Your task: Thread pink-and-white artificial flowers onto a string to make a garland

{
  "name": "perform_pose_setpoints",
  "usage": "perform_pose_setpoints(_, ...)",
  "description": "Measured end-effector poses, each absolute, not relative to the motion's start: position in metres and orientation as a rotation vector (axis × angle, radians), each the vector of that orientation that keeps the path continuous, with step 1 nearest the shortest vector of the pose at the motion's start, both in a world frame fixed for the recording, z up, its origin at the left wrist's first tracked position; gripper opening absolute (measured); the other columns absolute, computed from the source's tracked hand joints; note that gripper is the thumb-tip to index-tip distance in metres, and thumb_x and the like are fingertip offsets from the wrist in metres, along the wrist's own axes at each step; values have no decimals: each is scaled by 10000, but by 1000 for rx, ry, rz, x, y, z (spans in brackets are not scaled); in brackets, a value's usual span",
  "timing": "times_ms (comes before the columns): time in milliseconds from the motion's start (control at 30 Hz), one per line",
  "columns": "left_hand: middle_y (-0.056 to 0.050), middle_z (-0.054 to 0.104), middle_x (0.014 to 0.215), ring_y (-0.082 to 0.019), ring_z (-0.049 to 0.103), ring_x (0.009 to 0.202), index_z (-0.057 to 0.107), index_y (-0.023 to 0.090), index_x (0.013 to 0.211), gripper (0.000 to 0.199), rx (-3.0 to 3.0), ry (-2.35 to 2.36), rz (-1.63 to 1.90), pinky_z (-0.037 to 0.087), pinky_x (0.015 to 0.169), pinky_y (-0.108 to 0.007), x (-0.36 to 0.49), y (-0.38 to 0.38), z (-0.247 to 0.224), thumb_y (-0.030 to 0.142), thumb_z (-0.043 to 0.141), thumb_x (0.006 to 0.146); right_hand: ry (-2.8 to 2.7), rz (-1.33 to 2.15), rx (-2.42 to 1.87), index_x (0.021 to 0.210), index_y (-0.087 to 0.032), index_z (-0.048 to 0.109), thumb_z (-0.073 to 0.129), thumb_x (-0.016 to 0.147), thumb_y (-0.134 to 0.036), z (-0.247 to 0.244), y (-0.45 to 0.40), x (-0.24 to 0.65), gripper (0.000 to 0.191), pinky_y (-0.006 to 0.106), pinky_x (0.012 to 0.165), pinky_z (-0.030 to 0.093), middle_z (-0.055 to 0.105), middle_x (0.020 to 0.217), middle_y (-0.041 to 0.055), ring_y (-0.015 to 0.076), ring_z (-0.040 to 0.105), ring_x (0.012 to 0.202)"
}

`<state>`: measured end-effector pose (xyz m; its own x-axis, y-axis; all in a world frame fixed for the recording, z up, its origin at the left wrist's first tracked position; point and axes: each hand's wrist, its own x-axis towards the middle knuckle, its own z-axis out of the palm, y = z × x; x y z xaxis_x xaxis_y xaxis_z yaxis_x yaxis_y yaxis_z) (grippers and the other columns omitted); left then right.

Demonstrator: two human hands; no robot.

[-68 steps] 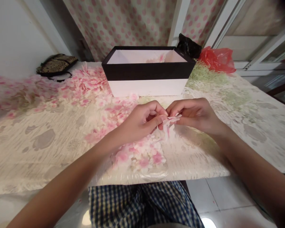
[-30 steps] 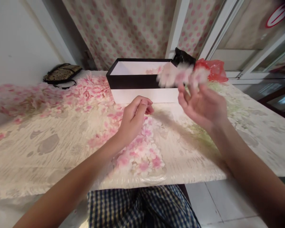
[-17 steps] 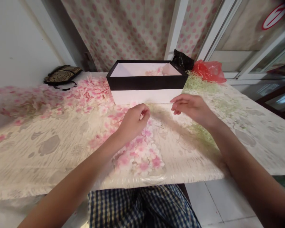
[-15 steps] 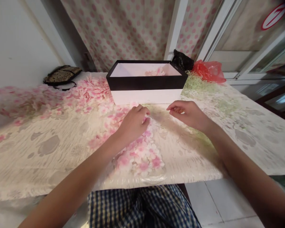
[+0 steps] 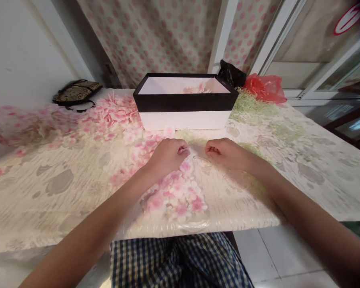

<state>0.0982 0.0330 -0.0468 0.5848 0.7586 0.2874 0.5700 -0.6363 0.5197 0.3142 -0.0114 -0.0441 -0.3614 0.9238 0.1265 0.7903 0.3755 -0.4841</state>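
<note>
My left hand (image 5: 169, 156) is closed, its fingers curled and thumb pressed in, just over pink and white artificial flower petals (image 5: 180, 196) strewn on the tablecloth. A pale bit shows at its fingertips; whether that is a petal or a fingertip I cannot make out. My right hand (image 5: 225, 154) is also closed, a short gap to the right of the left one, with its finger pads hidden. Beyond both hands stands a white box with a black rim band (image 5: 184, 103); some pink petals (image 5: 198, 88) show inside it.
A larger heap of pink petals (image 5: 117, 112) spreads left of the box. Pale green shredded filler (image 5: 252, 104) lies to its right. Behind are a red plastic bag (image 5: 265, 88) and a black plastic bag (image 5: 231, 73). A patterned pouch (image 5: 78, 92) rests at the back left.
Both hands have drawn slightly towards me, and the right one has moved a little left. Their fingers have curled in more tightly. The box has stayed in place.
</note>
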Motion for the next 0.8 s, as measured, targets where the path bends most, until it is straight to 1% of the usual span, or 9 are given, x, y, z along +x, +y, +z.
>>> perform_pose_setpoints(67,-1,584,571,-135,503,504,636,167,652,199,2338,1062,743,328,499,-247,99,32,-44,257,549,807,-2227,457,-1503,800,-208,575,405,849,-175,-44,-13,314,180,277,577,353,607,720,16,154,526,631)
perform_pose_setpoints(167,-19,632,638,-144,536,557,652,158,681,197,2217,1060,801,351,525,-253,100,30,-39,279,567,811,-2134,376,-1549,914,-219,604,395,861,-169,-41,-13,316,222,297,628,374,631,771,30,174,560,672)
perform_pose_setpoints(267,-34,660,700,-157,577,643,657,157,705,184,2122,1024,889,395,584,-258,100,29,-35,280,573,813,-1938,253,-1494,895,-221,622,455,839,-161,-32,-15,317,186,300,595,374,600,685,13,163,539,597)
perform_pose_setpoints(367,-42,671,768,-166,598,733,660,155,743,166,2071,986,957,419,645,-259,100,29,-32,274,570,816,-1569,191,-1214,891,-253,615,496,845,-171,-15,-22,317,153,299,531,364,544,632,-4,153,507,549)
perform_pose_setpoints(500,-20,606,688,-148,551,661,605,149,682,207,2100,1021,958,385,606,-255,99,30,-31,272,533,832,-1213,172,-924,793,-275,611,494,847,-172,10,-34,326,165,311,464,319,505,669,6,146,484,506)
perform_pose_setpoints(567,-15,581,673,-140,533,642,575,148,668,213,2114,1035,952,375,599,-253,99,31,-31,252,507,842,-1297,227,-1047,748,-264,608,486,844,-191,18,-37,337,171,304,459,326,510,637,7,149,482,504)
perform_pose_setpoints(633,-24,600,713,-144,546,662,582,147,702,180,2125,1044,943,384,612,-254,98,33,-32,227,498,839,-1616,333,-1332,736,-245,620,516,818,-218,19,-37,351,135,298,514,381,555,621,3,151,507,545)
perform_pose_setpoints(700,-36,631,774,-153,569,700,608,146,763,143,2138,1050,950,401,633,-258,98,34,-34,208,499,832,-2022,396,-1616,761,-224,649,548,794,-265,12,-33,363,114,306,608,423,644,740,19,168,574,660)
perform_pose_setpoints(800,-44,657,834,-162,593,742,634,153,851,149,2157,1054,971,425,668,-267,98,37,-37,198,494,831,-2266,363,-1848,802,-208,657,507,785,-234,-8,-25,371,153,306,677,418,680,876,42,189,601,763)
